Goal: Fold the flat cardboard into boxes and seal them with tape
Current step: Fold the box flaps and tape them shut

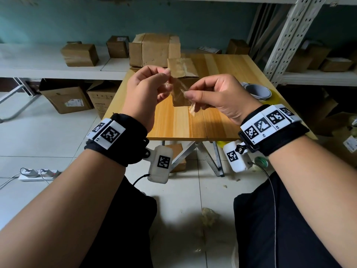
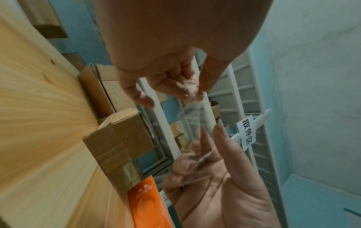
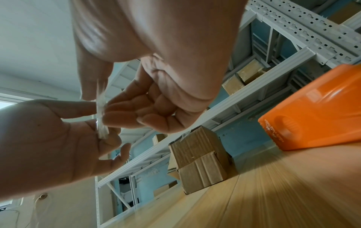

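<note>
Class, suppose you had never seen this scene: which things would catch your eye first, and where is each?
First, the strip of clear tape, crumpled and stretched in the air between the left hand and the right hand, each pinching one end above the wooden table. Behind it, a small taped cardboard box sits on the table. An orange carton lies on the table's right side.

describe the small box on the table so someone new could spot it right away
Start at the wooden table. Beyond the raised left hand and right hand, which pinch clear tape, stands a small cardboard box. Unlike the bigger carton behind it, it is small and already taped.
</note>
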A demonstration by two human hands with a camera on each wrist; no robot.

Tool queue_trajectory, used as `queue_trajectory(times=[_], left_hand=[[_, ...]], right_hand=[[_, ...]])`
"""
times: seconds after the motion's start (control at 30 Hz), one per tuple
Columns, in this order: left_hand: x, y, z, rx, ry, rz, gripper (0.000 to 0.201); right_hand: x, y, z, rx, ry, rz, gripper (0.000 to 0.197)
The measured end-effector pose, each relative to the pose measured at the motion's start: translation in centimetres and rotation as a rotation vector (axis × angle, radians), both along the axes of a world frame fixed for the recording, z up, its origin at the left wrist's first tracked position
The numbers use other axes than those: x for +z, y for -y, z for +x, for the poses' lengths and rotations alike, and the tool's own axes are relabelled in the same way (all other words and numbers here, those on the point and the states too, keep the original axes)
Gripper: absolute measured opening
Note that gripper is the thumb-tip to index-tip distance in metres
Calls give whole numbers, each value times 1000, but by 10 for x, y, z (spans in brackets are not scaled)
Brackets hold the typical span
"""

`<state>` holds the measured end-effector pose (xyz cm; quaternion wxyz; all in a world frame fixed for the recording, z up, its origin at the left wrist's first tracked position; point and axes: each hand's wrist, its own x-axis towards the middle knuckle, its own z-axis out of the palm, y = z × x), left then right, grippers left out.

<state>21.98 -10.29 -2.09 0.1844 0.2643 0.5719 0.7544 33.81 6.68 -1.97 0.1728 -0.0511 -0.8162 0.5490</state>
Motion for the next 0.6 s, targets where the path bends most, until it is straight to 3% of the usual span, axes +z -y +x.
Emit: queue_trajectory(times=[0.2, 0.6], left_hand=[[2, 1, -1, 46, 54, 21, 17], [1, 1, -3, -12, 221, 154, 12]], right_hand=[[-1, 2, 1, 23, 15, 2, 32], [-6, -2, -6, -107, -51, -7, 16]])
